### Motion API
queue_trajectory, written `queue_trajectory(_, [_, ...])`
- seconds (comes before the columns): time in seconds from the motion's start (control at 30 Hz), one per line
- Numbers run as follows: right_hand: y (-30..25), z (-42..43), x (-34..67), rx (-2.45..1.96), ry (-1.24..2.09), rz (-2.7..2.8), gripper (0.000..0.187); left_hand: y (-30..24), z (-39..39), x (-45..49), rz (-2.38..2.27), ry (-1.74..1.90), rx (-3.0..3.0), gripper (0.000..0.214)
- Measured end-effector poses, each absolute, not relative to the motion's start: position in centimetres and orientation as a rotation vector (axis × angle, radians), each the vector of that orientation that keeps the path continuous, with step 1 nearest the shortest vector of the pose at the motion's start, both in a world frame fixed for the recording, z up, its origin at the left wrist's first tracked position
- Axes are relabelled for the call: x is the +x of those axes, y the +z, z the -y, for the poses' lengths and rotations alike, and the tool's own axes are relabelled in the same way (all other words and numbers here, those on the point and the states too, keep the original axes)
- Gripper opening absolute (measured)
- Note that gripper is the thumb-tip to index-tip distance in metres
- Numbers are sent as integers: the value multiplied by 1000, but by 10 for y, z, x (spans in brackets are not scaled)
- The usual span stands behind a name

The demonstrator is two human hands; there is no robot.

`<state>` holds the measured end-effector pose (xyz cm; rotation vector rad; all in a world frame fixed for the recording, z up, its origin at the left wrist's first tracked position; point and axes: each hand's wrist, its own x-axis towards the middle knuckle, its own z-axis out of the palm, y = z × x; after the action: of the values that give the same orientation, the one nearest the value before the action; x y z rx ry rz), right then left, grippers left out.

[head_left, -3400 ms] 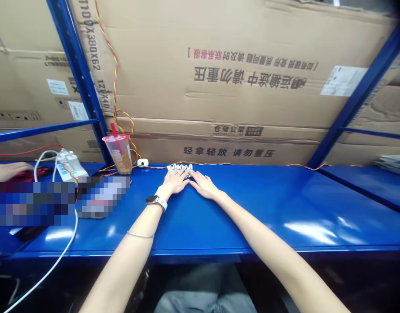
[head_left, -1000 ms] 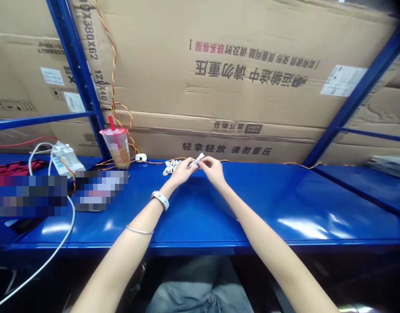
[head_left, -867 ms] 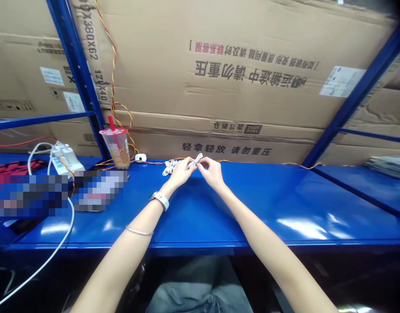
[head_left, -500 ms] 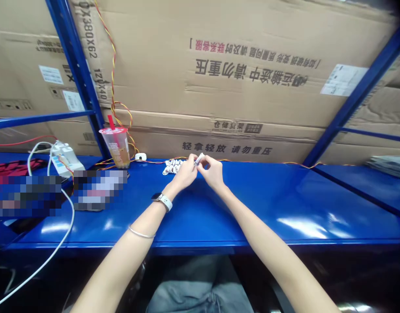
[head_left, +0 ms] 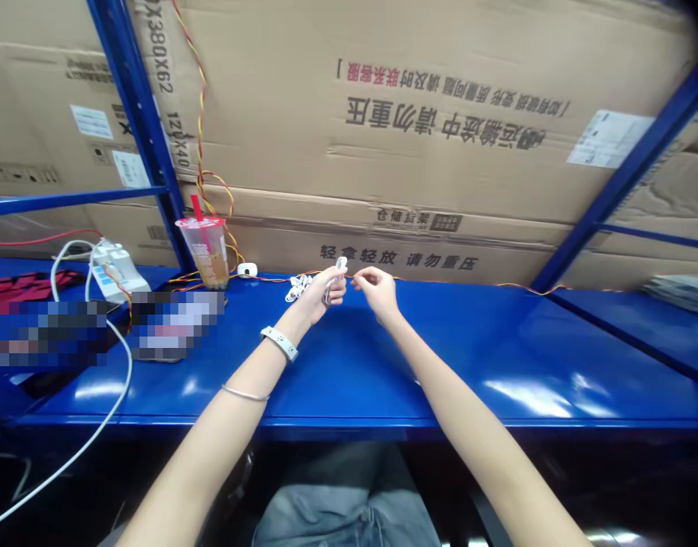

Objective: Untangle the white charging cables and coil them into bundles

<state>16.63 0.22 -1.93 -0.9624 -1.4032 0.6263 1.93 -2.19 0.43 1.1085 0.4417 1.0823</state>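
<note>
1. I have the left hand [head_left: 324, 292] curled closed around a small white cord bundle [head_left: 342, 263]. One end of the bundle pokes up past the fingers, above the bench [head_left: 354, 372].
2. I have the right hand [head_left: 377, 289] just beside it, not touching it. Its thumb and finger are bent close together. I can't make out if anything is pinched there.
3. I see a pile of white cords [head_left: 297, 289] on the bench, just left of the left hand.
4. Farther left, a little white case [head_left: 247, 270] sits near a drink cup [head_left: 210, 254] with a red straw [head_left: 197, 207].
5. Big cardboard [head_left: 440, 167] stands behind, and a red and yellow wire [head_left: 201, 114] hangs in front of it.
</note>
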Motion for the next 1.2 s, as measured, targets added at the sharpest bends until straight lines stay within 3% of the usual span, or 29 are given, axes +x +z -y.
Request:
queue_trajectory(0.13, [-17, -2, 173, -997, 489, 1456, 13, 7, 30, 18, -437, 1018, 1229, 31])
queue_trajectory(0.3, [-8, 4, 183, -1092, 86, 1498, 14, -1, 30, 22, -704, 1015, 1393, 70])
queue_trajectory(0.47, [-2, 7, 193, -1176, -77, 1417, 12, -8, 21, 26, -811, 1094, 1428, 31])
queue_trajectory(0.57, [-1, 9, 190, -1144, -52, 1463, 11, -9, 13, 24, -993, 1469, 1516, 23])
queue_trajectory(0.67, [1, 13, 182, -1100, 12, 1501, 11, -9, 7, 19, -1145, 1778, 1783, 28])
queue_trajectory(0.87, [5, 23, 170, -1116, 128, 1576, 10, -10, 9, 18, -1190, 1870, 2251, 19])
queue_trajectory(0.97, [4, 23, 170, -1130, 175, 1575, 10, -8, 14, 19, -1234, 1897, 2221, 12])
queue_trajectory(1.2, [-3, 12, 171, -1082, 467, 1472, 7, -8, 12, 26, -1256, 2011, 1578, 23])
